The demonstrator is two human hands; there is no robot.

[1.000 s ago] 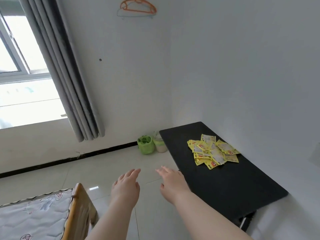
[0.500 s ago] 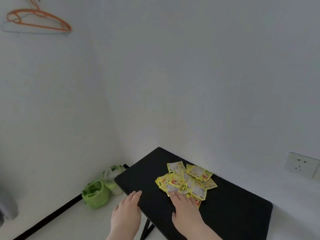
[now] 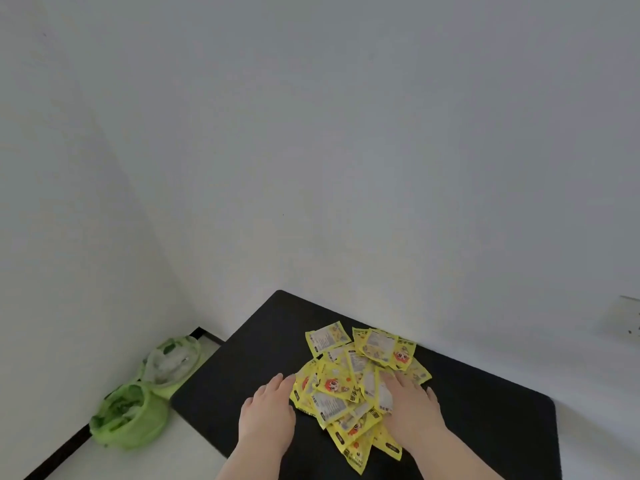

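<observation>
A loose pile of several small yellow snack packets [image 3: 349,382] lies on a black table [image 3: 485,417] set against a white wall. My left hand [image 3: 268,415] lies flat on the table at the pile's left edge, its fingertips touching the nearest packets. My right hand [image 3: 410,407] rests palm down on the right part of the pile, fingers straight, covering a few packets. Neither hand holds anything.
Two bins lined with green bags stand on the floor in the corner left of the table, one nearer [image 3: 126,422] and one behind it [image 3: 171,358]. A wall socket [image 3: 625,320] sits at the right edge. The table's left edge drops to pale floor tiles.
The view has swung right and down from the window to the table. Both hands have moved forward onto the table, the right one onto the packets, the left one up to the pile's edge.
</observation>
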